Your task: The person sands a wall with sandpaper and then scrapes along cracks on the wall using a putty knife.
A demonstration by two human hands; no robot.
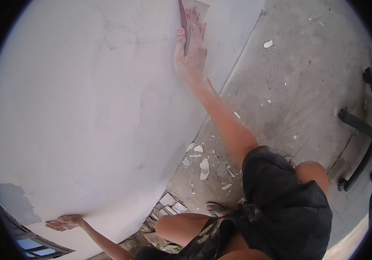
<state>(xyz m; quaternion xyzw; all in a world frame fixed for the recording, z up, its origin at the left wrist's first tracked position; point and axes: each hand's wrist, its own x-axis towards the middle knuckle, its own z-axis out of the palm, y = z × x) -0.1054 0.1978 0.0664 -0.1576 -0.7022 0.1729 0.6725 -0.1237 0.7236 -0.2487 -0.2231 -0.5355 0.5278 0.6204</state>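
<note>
A thin sheet of sandpaper (183, 17), reddish-brown along one edge, is in my right hand (191, 58) at the top of the view. My right thumb lies along its near side and the fingers lie over it, against the white wall (86, 108). Pale dust coats this hand. At the lower left, my left hand (67, 222) rests against the same wall with its fingers stretched out and nothing in it. Faint cracks and uneven patches mark the wall's surface between the two hands.
White flakes (204, 168) lie scattered over the concrete floor (289, 117). Black wheeled chair legs (361, 123) stand at the right. Several tile pieces (167, 200) are piled at the wall's foot. A window (36, 247) and a grey patch (15, 201) are at lower left.
</note>
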